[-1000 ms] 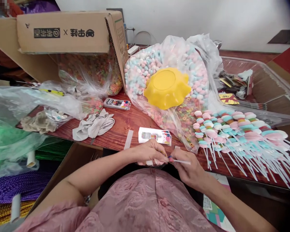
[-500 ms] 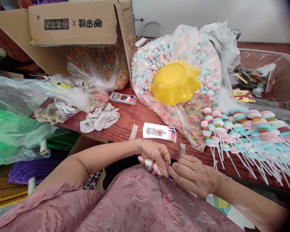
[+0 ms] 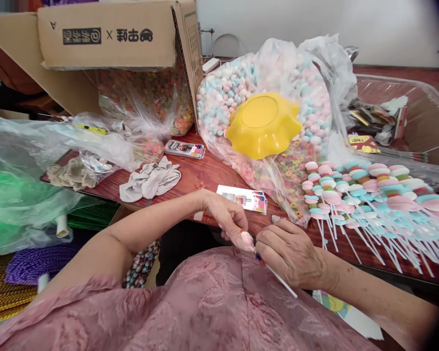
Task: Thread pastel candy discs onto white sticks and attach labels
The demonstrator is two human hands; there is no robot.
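Observation:
Between my hands, just off the table's front edge, is a wrapped marshmallow skewer [image 3: 246,242] on a white stick. My left hand [image 3: 225,214] is closed around its pale pink candy end, hiding most of it. My right hand [image 3: 290,251] pinches the wrapper's neck, where a bit of blue and red shows; the white stick sticks out below toward my lap. Beyond my hands lies a small stack of printed cards [image 3: 241,199]. To the right, many marshmallow skewers [image 3: 354,187] lie in a pile, their white sticks pointing toward me.
A yellow wavy bowl [image 3: 263,124] rests upside down on a large bag of marshmallows [image 3: 223,92]. At the back left stands a cardboard box [image 3: 109,36] with bagged candy rings. Grey gloves [image 3: 151,179] and another card pack [image 3: 185,149] lie left; a clear plastic tub [image 3: 424,122] sits right.
The skewer has turned in my hands: its pink end now faces up and its white stick shows below my right hand. My left hand has shifted slightly up and left.

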